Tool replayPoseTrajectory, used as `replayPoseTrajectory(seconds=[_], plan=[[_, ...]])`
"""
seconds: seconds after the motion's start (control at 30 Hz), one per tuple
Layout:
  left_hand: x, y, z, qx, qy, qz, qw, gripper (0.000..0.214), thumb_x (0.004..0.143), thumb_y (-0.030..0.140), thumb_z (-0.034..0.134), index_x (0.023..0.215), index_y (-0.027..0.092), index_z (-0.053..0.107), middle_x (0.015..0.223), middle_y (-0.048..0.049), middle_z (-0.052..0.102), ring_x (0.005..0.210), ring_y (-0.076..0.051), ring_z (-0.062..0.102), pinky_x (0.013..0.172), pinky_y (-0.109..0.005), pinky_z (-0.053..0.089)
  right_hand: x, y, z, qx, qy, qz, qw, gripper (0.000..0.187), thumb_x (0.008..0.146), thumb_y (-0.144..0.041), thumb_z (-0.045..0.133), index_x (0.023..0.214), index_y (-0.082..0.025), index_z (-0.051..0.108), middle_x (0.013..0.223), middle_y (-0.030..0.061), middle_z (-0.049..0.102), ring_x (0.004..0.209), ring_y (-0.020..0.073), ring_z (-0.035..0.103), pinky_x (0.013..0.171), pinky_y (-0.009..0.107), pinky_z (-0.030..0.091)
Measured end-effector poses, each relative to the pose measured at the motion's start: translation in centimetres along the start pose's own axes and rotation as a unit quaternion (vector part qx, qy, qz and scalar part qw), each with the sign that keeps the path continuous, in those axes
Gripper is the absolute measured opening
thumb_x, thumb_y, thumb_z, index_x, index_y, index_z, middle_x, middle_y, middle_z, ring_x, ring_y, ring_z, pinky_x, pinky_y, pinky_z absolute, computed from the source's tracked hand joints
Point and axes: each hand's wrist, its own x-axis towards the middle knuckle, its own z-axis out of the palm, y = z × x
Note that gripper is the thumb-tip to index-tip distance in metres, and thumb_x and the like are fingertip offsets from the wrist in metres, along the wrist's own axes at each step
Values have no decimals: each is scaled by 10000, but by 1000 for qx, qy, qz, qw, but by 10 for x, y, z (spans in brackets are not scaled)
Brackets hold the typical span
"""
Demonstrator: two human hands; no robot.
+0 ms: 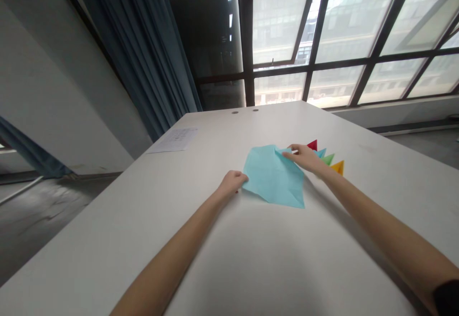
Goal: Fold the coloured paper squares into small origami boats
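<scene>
A light blue paper sheet (274, 177) lies creased on the white table (251, 258). My left hand (233, 182) is closed in a pinch on the sheet's left corner. My right hand (304, 157) pinches the sheet's far right corner, where a small flap is folded up. Just behind my right hand stand several folded paper points in a row: red (313, 144), blue (321, 152), green (328, 158) and orange (338, 166).
A white printed sheet (174, 140) lies at the table's far left edge. Two small round holes (245, 111) sit near the far edge. Dark blue curtains (143, 53) hang at the left, large windows (340, 34) behind.
</scene>
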Motion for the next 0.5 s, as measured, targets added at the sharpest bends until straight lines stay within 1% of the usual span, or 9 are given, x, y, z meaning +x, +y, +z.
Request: replayPoseTrajectory(seconds=[0.03,0.1,0.2,0.3,0.37,0.43,0.5], plan=[[0,4,-8,35,-38,0,999,137,594,289,514,546,161,501,487,35,406,460,-92,381,412,-197,285,3,4,-1,-11,-2,8,1000,290,752,-421,513,834,-163,617,791,44,658,737,181,600,624,251,413],[-1,10,-23,94,-107,7,990,136,577,280,503,516,159,494,480,32,407,453,-90,362,410,-200,265,8,14,-2,-43,-3,26,999,264,756,-389,516,805,-151,620,779,54,660,738,183,601,620,248,409],[-4,13,-41,170,-153,25,973,146,564,268,497,468,159,488,437,25,417,421,-89,348,409,-207,236,13,29,2,-74,-23,56,995,239,753,-354,535,817,-139,619,757,69,666,710,174,607,605,239,411],[-8,13,-50,249,-157,53,954,182,542,235,493,378,167,450,374,16,403,393,-98,348,417,-222,232,15,40,12,-102,-61,30,992,228,740,-350,561,821,-145,618,721,65,669,678,170,612,590,240,417],[-12,14,-52,299,-153,52,940,177,524,223,522,365,169,465,371,6,431,403,-116,391,439,-230,275,14,43,19,-121,-75,7,990,216,719,-347,592,808,-153,623,743,65,675,693,176,614,606,250,422],[-16,17,-51,364,-120,37,923,122,490,221,589,407,169,517,433,-13,507,476,-160,486,503,-253,354,14,43,24,-127,-79,0,989,213,703,-352,613,797,-162,628,774,66,680,710,181,614,625,260,424],[-22,20,-48,448,-56,17,892,114,472,249,650,512,169,579,598,-61,605,626,-237,573,602,-320,420,13,40,24,-133,-77,-1,988,242,704,-372,609,830,-167,627,799,66,683,724,183,613,640,267,425]])
